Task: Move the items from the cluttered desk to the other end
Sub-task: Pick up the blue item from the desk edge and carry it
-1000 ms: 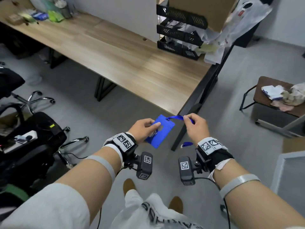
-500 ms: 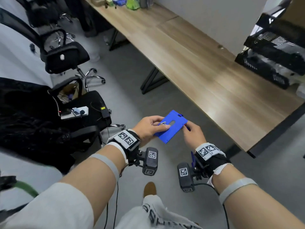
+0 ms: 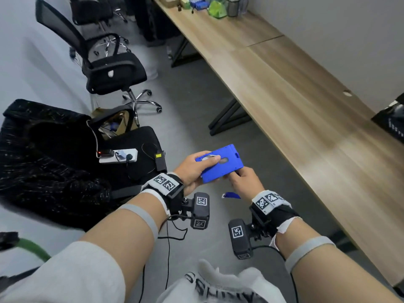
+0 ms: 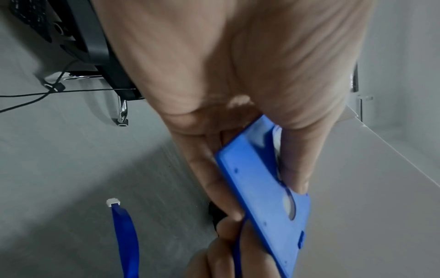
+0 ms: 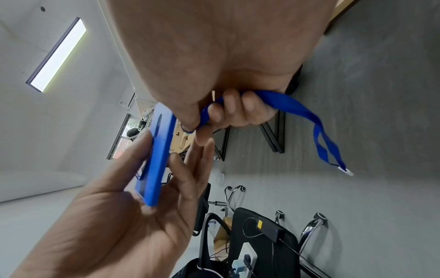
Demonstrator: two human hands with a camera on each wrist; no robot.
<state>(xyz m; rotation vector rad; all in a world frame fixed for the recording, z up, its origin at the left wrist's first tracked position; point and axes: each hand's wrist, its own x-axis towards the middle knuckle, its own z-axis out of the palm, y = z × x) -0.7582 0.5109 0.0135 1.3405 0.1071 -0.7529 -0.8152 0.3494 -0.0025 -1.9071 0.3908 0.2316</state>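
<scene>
A blue plastic card holder [image 3: 220,164] is held in front of me above the floor, left of the long wooden desk [image 3: 295,101]. My left hand [image 3: 194,169] grips it, thumb on top and fingers beneath. In the left wrist view the card holder [image 4: 266,195] sits between thumb and fingers. My right hand [image 3: 242,179] is curled round its blue lanyard [image 5: 297,107], bunched in the palm just under the holder's near edge. The lanyard's loose end [image 3: 231,195] hangs below with a white tip [image 5: 346,171]. In the right wrist view the card holder [image 5: 158,150] is edge-on.
Several small items, among them a green pouch [image 3: 216,8], lie at the desk's far end. A black office chair [image 3: 109,66] stands to the left. Nearer, another chair holds a power strip [image 3: 119,155] and a black garment [image 3: 43,158]. Black desk legs [image 3: 227,119] stand under the desk.
I have turned left and walked along the desk; the black trays have slid out of view at the right. My right hand has gathered the lanyard closer under the holder.
</scene>
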